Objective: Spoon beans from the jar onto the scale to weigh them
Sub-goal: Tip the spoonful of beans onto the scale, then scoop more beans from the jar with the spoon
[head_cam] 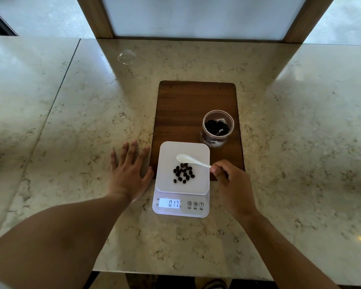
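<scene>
The dark, oval coffee beans point(183, 173) lie in a loose cluster on the white square platform of the digital kitchen scale point(200, 184), just to the left of the fingertips of the right hand point(230, 184). That hand pinches the end of the handle of a small white plastic spoon point(191, 159) between thumb and forefinger; the other fingers are curled in. The long axis of the spoon runs from the fingers out to the left and slightly away from the person, with the bowl over the far part of the platform, beyond the beans. The bowl looks empty, though it is too pale against the platform to be sure.

The left hand point(129, 174) lies flat and spread on the beige marble counter point(71, 132), holding nothing, its thumb close against the scale's left edge. If it pushes the scale, or if the spoon rests on the platform, the reading on the lit display point(169, 203) may be false.

More beans are in the clear round jar point(217, 128) on the dark wooden board point(196, 101), beyond the right fingers. Beans may roll off the flat platform if they are dropped from too high.
</scene>
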Tool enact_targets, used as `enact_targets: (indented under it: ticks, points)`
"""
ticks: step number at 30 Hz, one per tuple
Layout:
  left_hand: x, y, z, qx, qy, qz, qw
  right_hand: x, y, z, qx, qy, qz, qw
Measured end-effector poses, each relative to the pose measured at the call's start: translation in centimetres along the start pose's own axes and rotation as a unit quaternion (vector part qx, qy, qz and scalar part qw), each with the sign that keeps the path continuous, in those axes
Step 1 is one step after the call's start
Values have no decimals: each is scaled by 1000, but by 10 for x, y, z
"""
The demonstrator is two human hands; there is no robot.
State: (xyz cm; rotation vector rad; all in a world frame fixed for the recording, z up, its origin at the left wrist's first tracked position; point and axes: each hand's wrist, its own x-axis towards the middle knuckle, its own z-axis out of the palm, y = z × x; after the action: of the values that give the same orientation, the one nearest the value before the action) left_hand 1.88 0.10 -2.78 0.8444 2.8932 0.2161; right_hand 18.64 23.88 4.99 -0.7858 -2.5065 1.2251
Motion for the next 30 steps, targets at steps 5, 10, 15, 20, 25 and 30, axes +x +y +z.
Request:
enact_targets:
  ticks: [5, 10, 15, 20, 25, 30]
  points:
    - [0, -1, 1, 1, 2, -1, 1000, 18, -7, -10, -11, 63, -18, 998]
    - [1, 0, 2, 0, 6, 1, 1000, 49, -11, -35, -50, 148, -23, 987]
    - [0, 1, -1, -8, 6, 2, 1000, 66, -11, -47, -143, 172, -4, 975]
    - [0, 2, -3, -3, -4, 3, 1000, 76, -19, -43, -211, 140, 1, 967]
    - [0, 1, -4, -2, -6, 2, 1000, 86, -28, -43, -289, 111, -19, 951]
    - [0, 1, -2, -8, 0, 3, 1000, 90, -37, -46, -337, 78, -33, 938]
